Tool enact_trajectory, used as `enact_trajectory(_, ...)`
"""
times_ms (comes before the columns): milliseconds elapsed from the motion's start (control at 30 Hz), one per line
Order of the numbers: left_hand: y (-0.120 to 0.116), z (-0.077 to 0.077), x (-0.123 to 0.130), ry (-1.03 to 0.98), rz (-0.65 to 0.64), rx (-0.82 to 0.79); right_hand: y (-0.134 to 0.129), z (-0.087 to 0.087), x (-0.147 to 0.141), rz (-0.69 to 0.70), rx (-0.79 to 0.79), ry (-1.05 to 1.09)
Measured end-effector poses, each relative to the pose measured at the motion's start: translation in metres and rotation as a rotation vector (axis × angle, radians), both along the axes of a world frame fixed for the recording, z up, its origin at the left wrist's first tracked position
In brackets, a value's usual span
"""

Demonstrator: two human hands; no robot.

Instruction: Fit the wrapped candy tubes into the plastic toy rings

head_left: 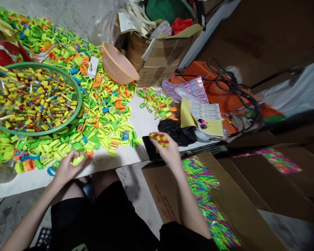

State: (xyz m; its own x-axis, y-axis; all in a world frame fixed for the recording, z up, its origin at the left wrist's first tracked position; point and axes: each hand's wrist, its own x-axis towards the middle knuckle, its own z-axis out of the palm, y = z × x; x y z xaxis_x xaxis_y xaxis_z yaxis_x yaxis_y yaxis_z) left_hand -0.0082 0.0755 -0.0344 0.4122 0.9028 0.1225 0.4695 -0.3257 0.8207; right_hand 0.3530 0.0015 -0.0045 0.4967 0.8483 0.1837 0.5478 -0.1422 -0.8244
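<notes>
- The left hand (pixel 68 166) has its thumb and fingers curled together, pinching a yellow-green plastic piece (pixel 78 160) above the near edge of the surface (pixel 136 113).
- The right hand (pixel 170 151) is closed around a cluster of yellow-and-red pieces (pixel 160 138), held up in the fingers; how many are inside the grip cannot be told.
- Under and beside the right hand lie a flat black object (pixel 149 148) and a crumpled black bag (pixel 179 132).
- Just beyond the left hand spreads a heap of plastic pieces (pixel 94 130), mostly yellow and green, with some orange and blue.
- A green basket (pixel 34 133) sits amid the heap at the left, full of yellow-and-red wrapped items (pixel 39 99).
- Farther back, a peach bowl (pixel 119 66) leans tilted near a cardboard box (pixel 159 64), and a small white box (pixel 92 67) rests on the heap.
- At the right, below the surface, brightly coloured pieces (pixel 199 174) lie in an open carton (pixel 232 205).
</notes>
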Motion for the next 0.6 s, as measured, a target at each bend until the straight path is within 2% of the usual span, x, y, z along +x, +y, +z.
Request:
enact_trajectory(133, -0.008, 0.010, 0.019, 0.011, -0.121, 0.059, 0.000, -0.009, -0.068, 0.357, -0.047, 0.135)
enact_trajectory(233, -0.011, 0.017, 0.025, 0.044, -0.219, 0.169, 0.000, -0.010, -0.101, 0.532, -0.025, 0.112)
enact_trajectory(333, -0.012, 0.019, 0.027, 0.064, -0.243, 0.288, 0.004, -0.011, -0.117, 0.630, 0.056, 0.038)
enact_trajectory(467, -0.015, 0.017, 0.028, 0.145, -0.215, 0.393, 0.007, -0.011, -0.129, 0.715, 0.168, -0.012)
enact_trajectory(600, -0.019, 0.014, 0.030, 0.260, -0.195, 0.512, 0.003, -0.010, -0.135, 0.723, 0.162, 0.024)
